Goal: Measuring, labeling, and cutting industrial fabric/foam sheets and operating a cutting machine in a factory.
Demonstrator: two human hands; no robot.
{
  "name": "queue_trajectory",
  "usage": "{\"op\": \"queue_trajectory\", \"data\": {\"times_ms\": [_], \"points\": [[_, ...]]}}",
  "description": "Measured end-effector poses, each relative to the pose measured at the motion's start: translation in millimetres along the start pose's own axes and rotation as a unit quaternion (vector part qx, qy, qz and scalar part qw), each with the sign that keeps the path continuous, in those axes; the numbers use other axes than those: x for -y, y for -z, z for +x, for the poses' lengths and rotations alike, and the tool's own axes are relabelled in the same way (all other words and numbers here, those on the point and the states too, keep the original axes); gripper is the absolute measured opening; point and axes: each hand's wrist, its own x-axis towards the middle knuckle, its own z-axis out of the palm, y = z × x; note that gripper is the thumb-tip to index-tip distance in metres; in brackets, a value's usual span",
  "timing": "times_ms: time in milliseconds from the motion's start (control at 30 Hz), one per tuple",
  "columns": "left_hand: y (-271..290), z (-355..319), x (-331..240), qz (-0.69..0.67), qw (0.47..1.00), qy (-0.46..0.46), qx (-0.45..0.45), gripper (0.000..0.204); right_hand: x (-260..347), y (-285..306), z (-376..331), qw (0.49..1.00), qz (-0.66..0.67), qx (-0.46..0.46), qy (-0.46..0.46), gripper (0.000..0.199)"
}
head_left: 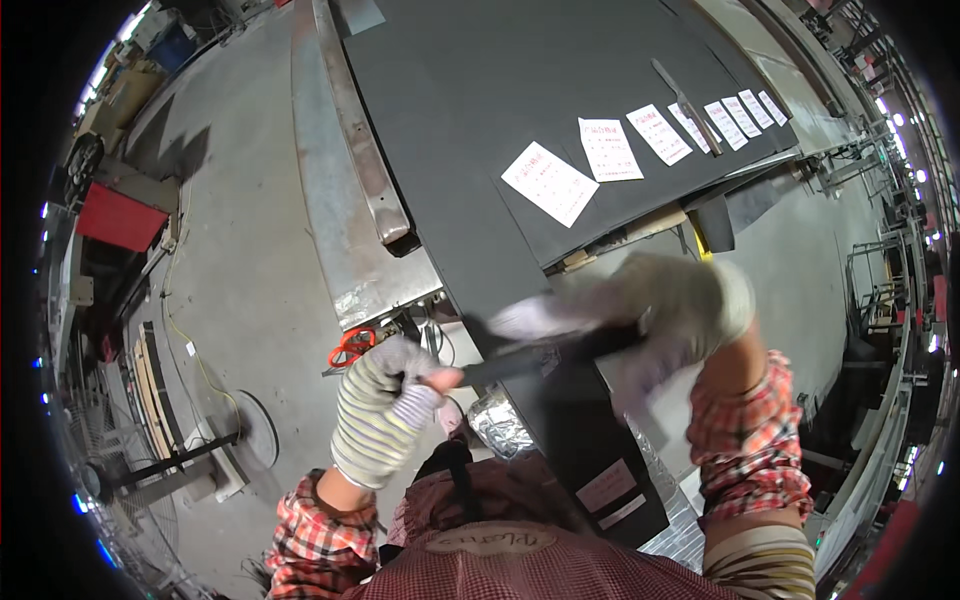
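Observation:
My left hand point(392, 398), in a striped knit glove with the thumb tip bare, is closed on one end of a narrow black strip point(500, 368). The strip runs rightward, slightly raised, across the front of a dark sheet. My right hand point(665, 305), also gloved, is over the strip's other end and heavily blurred. A darker black part point(610, 342) shows beneath its palm; whether the fingers grip it is unclear. Orange-handled scissors point(352, 347) lie just left of my left hand. A crumpled silvery wrapped bundle point(500, 424) is below the strip.
A dark sheet-covered table point(450, 110) extends ahead, with several white printed cards point(550, 183) in a row. A long knife-like tool point(685, 105) lies across one card. A rusty metal bar point(360, 140) runs along the left. A round-based stand point(257, 430) is on the floor.

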Motion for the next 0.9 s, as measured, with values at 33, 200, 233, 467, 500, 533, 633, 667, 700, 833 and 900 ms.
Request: {"op": "queue_trajectory", "data": {"times_ms": [33,200,233,467,500,533,633,667,700,833,900], "points": [[2,-2,25,0.004,1.000,0.008,-0.008,0.004,-17,19,-3,0.991,-0.077,-0.006,-0.112,0.048],[-21,35,154,-0.039,0.990,0.122,-0.052,0.010,-204,-2,-40,0.946,0.124,-0.030,-0.299,0.033],[-28,40,179,-0.143,0.982,0.109,-0.049,0.019,-229,-29,-40,0.910,0.287,-0.126,-0.272,0.037],[-38,38,225,-0.337,0.911,0.214,0.105,0.059,-179,-68,-30,0.886,0.184,-0.320,-0.279,0.062],[-36,40,219,-0.286,0.933,0.204,0.081,0.055,-153,-78,-20,0.838,0.266,-0.412,-0.240,0.077],[-27,34,217,-0.279,0.935,0.207,0.069,0.055,-122,-96,-2,0.891,-0.036,-0.386,-0.235,0.081],[-19,23,224,-0.164,0.946,0.278,-0.023,0.047,-88,-143,42,0.765,-0.436,-0.269,-0.391,0.109],[24,12,250,-0.192,0.946,0.260,0.002,0.046,-90,-145,48,0.764,-0.433,-0.286,-0.383,0.108],[39,12,243,-0.242,0.957,0.157,0.015,0.042,-88,-143,45,0.759,-0.438,-0.289,-0.386,0.108],[-37,42,71,-0.128,0.991,0.047,-0.006,0.025,-92,-144,28,0.752,-0.426,-0.324,-0.385,0.106],[-55,70,98,0.172,0.983,-0.063,0.003,0.031,-62,-110,30,0.846,-0.283,-0.171,-0.419,0.097]]}}
